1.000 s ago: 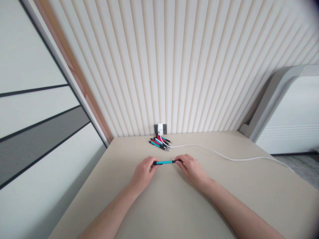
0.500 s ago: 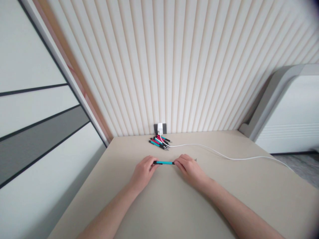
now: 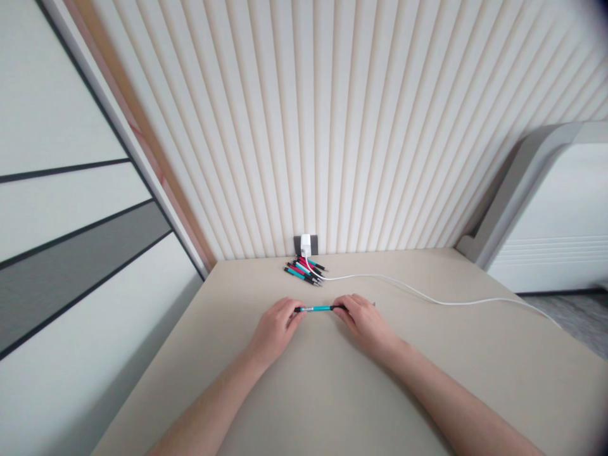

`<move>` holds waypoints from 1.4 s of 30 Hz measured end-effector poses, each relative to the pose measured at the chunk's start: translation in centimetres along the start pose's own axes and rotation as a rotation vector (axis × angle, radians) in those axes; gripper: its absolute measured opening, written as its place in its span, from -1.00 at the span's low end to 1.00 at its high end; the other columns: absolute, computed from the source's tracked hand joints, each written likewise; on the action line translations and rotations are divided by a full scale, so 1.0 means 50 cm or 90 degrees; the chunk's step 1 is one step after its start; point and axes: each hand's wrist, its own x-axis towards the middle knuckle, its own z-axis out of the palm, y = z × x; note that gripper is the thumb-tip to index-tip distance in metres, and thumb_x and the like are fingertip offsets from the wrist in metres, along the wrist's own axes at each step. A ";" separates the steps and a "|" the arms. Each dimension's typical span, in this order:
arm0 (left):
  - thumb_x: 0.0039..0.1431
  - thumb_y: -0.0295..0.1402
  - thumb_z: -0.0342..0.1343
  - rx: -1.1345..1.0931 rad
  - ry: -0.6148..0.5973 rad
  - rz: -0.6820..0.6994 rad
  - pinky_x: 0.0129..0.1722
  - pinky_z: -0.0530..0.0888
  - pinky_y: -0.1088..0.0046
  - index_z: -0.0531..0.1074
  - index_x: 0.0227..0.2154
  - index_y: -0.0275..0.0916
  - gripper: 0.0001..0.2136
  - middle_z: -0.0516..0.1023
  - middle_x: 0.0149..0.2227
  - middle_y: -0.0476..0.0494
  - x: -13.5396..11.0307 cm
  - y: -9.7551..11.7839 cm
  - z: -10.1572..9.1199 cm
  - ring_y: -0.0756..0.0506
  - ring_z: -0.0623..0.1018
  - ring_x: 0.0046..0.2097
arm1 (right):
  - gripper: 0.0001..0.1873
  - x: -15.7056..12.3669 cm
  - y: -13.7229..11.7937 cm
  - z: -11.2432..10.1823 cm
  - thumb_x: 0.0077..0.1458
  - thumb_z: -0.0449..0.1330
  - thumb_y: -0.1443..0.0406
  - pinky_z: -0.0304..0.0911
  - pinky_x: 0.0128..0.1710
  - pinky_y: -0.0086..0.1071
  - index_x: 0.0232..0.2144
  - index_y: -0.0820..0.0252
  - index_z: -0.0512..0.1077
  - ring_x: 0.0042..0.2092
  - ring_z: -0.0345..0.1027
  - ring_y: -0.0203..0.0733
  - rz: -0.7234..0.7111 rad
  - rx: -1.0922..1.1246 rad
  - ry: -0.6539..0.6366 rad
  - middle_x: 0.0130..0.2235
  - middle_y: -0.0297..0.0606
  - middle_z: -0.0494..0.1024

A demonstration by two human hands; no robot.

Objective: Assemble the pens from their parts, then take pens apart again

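A teal pen (image 3: pixel 317 308) with black ends is held level just above the beige table (image 3: pixel 332 392), near its middle. My left hand (image 3: pixel 275 328) pinches the pen's left end with closed fingers. My right hand (image 3: pixel 365 320) pinches its right end the same way. Behind them, by the wall, lies a small pile of pens (image 3: pixel 304 270) in teal, red and black.
A white charger (image 3: pixel 305 244) sits in a wall socket at the table's back edge, and its white cable (image 3: pixel 427 296) runs right across the table and off its edge. A ribbed wall stands behind. A cabinet (image 3: pixel 71 253) flanks the left, a white and grey unit (image 3: pixel 551 215) the right.
The hands drew slightly together half a second ago and are now back apart, with the pen still between them. A pale section now shows near the pen's left end.
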 end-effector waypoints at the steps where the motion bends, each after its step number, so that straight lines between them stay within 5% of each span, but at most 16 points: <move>1: 0.31 -0.34 -0.01 0.002 0.000 -0.001 -0.22 0.44 0.45 0.40 -0.21 -0.20 -0.89 0.49 -0.29 -0.05 0.000 -0.001 0.001 -0.02 0.49 -0.29 | -0.78 0.000 0.000 0.001 0.33 -0.02 0.25 0.23 -0.14 -0.32 -0.19 0.16 0.42 -0.17 0.37 -0.17 0.000 -0.005 -0.002 -0.24 -0.21 0.53; 7: 0.27 -0.37 0.06 0.012 0.007 -0.005 -0.22 0.43 0.43 0.36 -0.13 -0.18 -0.86 0.50 -0.26 -0.04 -0.003 -0.012 0.006 -0.02 0.47 -0.33 | -0.65 0.001 -0.001 0.002 0.36 -0.11 0.24 0.19 -0.26 -0.39 -0.29 0.17 0.44 -0.31 0.35 -0.22 0.046 -0.051 -0.036 -0.36 -0.24 0.49; 14: 0.30 -0.34 0.03 0.016 0.004 -0.015 -0.21 0.42 0.41 0.39 -0.24 -0.19 -0.92 0.50 -0.30 -0.06 -0.001 -0.016 0.000 -0.07 0.50 -0.24 | -0.84 -0.002 0.000 0.000 0.28 0.05 0.24 0.23 -0.15 -0.34 -0.19 0.13 0.40 -0.16 0.36 -0.16 0.003 0.044 0.013 -0.20 -0.22 0.51; 20: 0.31 -0.34 0.01 0.008 -0.016 0.003 -0.16 0.42 0.39 0.42 -0.22 -0.18 -0.89 0.52 -0.26 -0.08 0.002 -0.015 0.000 -0.09 0.50 -0.18 | -0.71 0.000 0.000 0.002 0.34 -0.07 0.24 0.23 -0.14 -0.31 -0.23 0.14 0.44 -0.18 0.36 -0.16 -0.016 0.008 -0.014 -0.27 -0.21 0.52; 25: 0.30 -0.35 0.03 0.000 -0.045 -0.015 -0.16 0.42 0.40 0.43 -0.24 -0.19 -0.90 0.53 -0.27 -0.06 0.003 -0.015 0.001 -0.08 0.51 -0.19 | -0.90 0.000 -0.003 0.000 0.24 0.10 0.29 0.23 -0.21 -0.36 -0.22 0.16 0.40 -0.20 0.35 -0.18 0.012 0.016 -0.001 -0.23 -0.23 0.49; 37: 0.32 -0.31 -0.01 -0.013 -0.031 -0.019 -0.16 0.42 0.38 0.41 -0.23 -0.18 -0.87 0.53 -0.26 -0.07 0.004 -0.020 0.002 -0.09 0.51 -0.19 | -0.79 -0.001 -0.001 0.003 0.27 0.06 0.26 0.24 -0.15 -0.35 -0.06 0.12 0.37 -0.15 0.39 -0.17 0.030 0.023 -0.013 -0.18 -0.23 0.53; 42: 0.32 -0.30 -0.02 -0.005 -0.021 -0.025 -0.15 0.42 0.37 0.41 -0.21 -0.17 -0.87 0.53 -0.25 -0.07 0.002 -0.022 0.003 -0.09 0.51 -0.18 | -0.75 0.000 0.003 0.002 0.32 -0.04 0.27 0.23 -0.11 -0.36 -0.16 0.11 0.44 -0.13 0.38 -0.17 0.002 -0.004 -0.023 -0.20 -0.21 0.52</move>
